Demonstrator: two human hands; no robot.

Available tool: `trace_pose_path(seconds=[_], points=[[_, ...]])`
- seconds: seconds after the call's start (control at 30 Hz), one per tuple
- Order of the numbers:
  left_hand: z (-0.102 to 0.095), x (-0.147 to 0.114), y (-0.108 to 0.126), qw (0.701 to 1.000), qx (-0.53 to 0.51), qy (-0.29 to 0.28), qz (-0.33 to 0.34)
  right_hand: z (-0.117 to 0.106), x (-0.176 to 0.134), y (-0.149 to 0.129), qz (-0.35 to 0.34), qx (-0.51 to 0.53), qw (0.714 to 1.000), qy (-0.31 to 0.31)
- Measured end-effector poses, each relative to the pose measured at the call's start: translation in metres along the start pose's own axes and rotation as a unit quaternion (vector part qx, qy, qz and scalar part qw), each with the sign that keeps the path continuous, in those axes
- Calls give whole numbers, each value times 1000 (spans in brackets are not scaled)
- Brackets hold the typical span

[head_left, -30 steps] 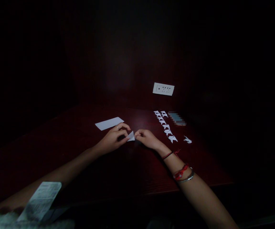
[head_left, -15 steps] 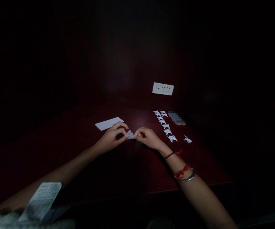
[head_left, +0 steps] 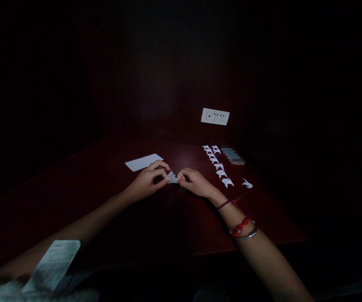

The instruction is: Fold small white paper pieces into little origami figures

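Observation:
Between my two hands is a small folded piece of white paper point(head_left: 171, 178), roughly triangular, just above the dark red table point(head_left: 168, 226). My left hand point(head_left: 148, 181) pinches its left side between thumb and fingers; a ring shows on one finger. At the paper's right tip, my right hand point(head_left: 195, 182) has its thumb and forefinger closed on it, the other fingers curled in. Behind my left hand lies a flat white paper sheet point(head_left: 141, 162). To the right of my right hand, several small folded paper pieces point(head_left: 219, 170) lie in a slanting row.
A crumpled paper scrap point(head_left: 247, 183) lies right of the row. Farther back is a blurred-out flat object point(head_left: 233, 155), phone-like in outline. A white wall socket point(head_left: 215, 116) is on the back panel. A printed tag point(head_left: 53, 264) sticks up at lower left. The surroundings are very dark.
Both hands keep their pinch on the folded paper, almost in the same place. The view has shifted very slightly; the things on the table stay put.

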State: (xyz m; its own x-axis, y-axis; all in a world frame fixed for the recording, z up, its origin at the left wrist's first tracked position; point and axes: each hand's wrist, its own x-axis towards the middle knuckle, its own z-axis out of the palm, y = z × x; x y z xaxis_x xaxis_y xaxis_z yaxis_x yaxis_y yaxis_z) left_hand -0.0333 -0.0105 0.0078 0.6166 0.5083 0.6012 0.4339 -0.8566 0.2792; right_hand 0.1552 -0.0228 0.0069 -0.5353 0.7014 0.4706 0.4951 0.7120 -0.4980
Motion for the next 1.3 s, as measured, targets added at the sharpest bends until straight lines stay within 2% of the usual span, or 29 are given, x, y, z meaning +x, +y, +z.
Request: trace_pose_path(seconds=[0.23,0.37,0.53,0.67,0.73,0.8,0.9,1.03,1.13,1.3], points=[[-3,0,5,1000,1,1,6,5,1,9,115,74,990,-12],[-2,-1,0,1000,8,22,2,6,-1,17,142,106,984,-14],[-1,-1,-1,1000,6,20,-1,2,-2,12,117,124,985,-12],[-2,-1,-1,1000,6,7,-3,1,-2,13,102,85,991,-1],[-2,-2,-1,1000,0,-19,5,0,-2,18,111,44,992,31],[-2,-3,0,997,-15,-70,24,-1,-2,22,125,9,991,48],[-1,-5,0,990,-34,-133,42,-2,-3,24,124,2,992,3],[2,-6,-2,988,-41,-147,39,-2,-4,18,69,2,994,-81],[2,-6,-5,985,-54,-162,37,-2,-5,17,35,-29,994,-95],[-1,-5,-5,976,-75,-201,40,-2,-5,21,23,-85,989,-118]])
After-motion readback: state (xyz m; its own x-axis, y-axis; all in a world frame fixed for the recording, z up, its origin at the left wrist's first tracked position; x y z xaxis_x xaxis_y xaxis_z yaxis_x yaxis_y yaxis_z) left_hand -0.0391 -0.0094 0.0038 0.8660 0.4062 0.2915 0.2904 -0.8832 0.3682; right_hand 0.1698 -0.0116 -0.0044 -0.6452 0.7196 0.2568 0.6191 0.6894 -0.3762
